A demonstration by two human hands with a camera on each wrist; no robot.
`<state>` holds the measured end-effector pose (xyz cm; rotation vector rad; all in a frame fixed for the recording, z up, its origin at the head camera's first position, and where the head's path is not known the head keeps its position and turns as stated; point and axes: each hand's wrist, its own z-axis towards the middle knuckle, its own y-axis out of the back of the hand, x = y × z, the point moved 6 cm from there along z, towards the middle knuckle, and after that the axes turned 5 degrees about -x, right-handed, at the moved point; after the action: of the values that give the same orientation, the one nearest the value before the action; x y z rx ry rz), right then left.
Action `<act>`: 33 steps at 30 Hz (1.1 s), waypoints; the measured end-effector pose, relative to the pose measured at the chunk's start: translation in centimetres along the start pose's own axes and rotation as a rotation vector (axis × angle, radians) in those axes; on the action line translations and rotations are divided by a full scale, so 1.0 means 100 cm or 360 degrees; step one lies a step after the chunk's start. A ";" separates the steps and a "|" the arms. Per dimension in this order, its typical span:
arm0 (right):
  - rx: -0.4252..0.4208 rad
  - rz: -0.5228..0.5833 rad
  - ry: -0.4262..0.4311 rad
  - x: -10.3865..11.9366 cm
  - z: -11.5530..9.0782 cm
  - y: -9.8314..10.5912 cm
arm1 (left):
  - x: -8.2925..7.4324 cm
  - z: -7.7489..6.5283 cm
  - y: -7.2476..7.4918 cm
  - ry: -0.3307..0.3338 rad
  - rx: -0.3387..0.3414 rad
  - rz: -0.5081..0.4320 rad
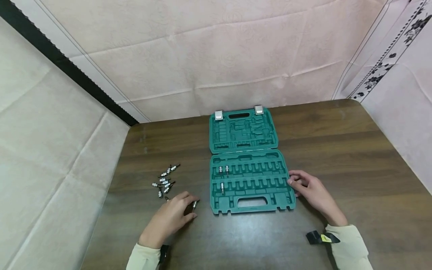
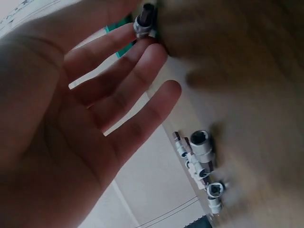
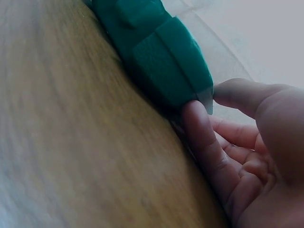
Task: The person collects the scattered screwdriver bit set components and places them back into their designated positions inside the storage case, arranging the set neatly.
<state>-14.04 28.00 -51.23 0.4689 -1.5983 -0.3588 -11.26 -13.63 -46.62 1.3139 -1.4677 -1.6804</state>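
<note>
Thumb and fingertips of my left hand (image 1: 170, 215) pinch a small metal bit socket (image 1: 194, 204), close over the table left of the case. The same bit socket (image 2: 144, 21) shows in the left wrist view, its dark bit pointing up. A green plastic tool case (image 1: 222, 206) lies unfolded, its lid (image 1: 243, 140) laid back. Three bit sockets (image 1: 222, 188) sit in slots on its left side, two in the upper row and one in the lower. My right hand (image 1: 315, 193) holds the case's right edge between thumb and finger, other fingers curled.
Several loose bit sockets (image 1: 164, 181) lie in a scattered group on the wooden table (image 1: 337, 150), beyond the left hand. Two metal latches (image 1: 218, 115) stick up at the lid's far edge. Pale cloth (image 1: 219, 56) hangs behind the table.
</note>
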 end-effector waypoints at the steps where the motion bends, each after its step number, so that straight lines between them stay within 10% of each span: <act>1: 0.0003 -0.0001 -0.0003 0.000 0.000 0.000 | 0.000 0.000 0.000 -0.0006 -0.0012 0.0010; 33: 0.0017 0.0037 -0.0017 -0.002 0.000 -0.001 | -0.004 0.005 0.003 -0.0338 -0.0234 0.0224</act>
<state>-13.99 28.00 -51.42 0.4571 -1.6157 -0.3357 -11.61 -13.12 -46.20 0.9558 -1.4842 -1.8399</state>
